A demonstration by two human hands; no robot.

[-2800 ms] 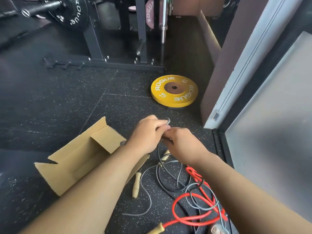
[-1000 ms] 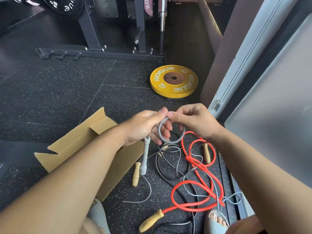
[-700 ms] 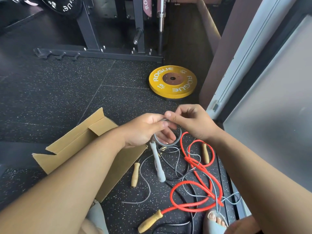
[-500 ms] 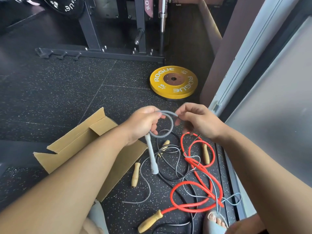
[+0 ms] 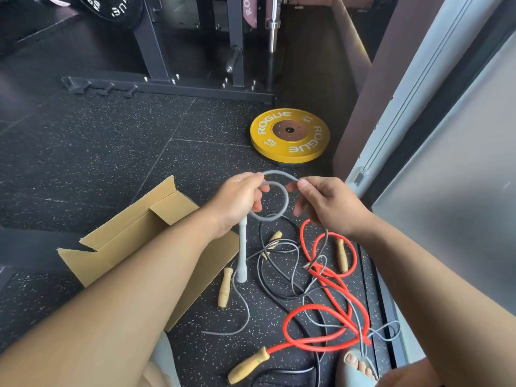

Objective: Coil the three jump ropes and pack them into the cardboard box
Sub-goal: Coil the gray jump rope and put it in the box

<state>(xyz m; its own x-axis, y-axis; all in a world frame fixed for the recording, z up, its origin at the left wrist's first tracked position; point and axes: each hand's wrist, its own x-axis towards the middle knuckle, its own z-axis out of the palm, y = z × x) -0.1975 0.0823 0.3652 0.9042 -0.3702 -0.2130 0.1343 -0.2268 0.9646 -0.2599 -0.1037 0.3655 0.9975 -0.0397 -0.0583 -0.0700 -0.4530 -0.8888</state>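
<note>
Since half a second ago the hands have drawn slightly apart and a fresh arc of the grey jump rope [image 5: 275, 201] now spans between them above the first small loop; its grey handle [image 5: 241, 259] hangs lower, its tip just above the floor.

The left hand [image 5: 237, 203] is closed around the loop's gathered top, pinning it against the fingers. The right hand [image 5: 328, 206] pinches the cord between thumb and forefinger, the other fingers loosely curled. The loop sits between the two hands, touching both, held clear of the floor.

To do this turn well, I judge the right hand should feed the arc down to match the first loop's size and let the left thumb trap it. It should pull slack gradually, since the grey tail runs down into the tangle with the red jump rope [image 5: 326, 308] and the black jump rope [image 5: 279, 277]. A snag there would yank the coil.

Those two ropes lie uncoiled on the rubber floor [image 5: 97, 163] below the hands, wooden handles scattered among them. The cardboard box [image 5: 134, 241] lies open just left of the left forearm. A yellow weight plate [image 5: 290, 136] rests well beyond.
</note>
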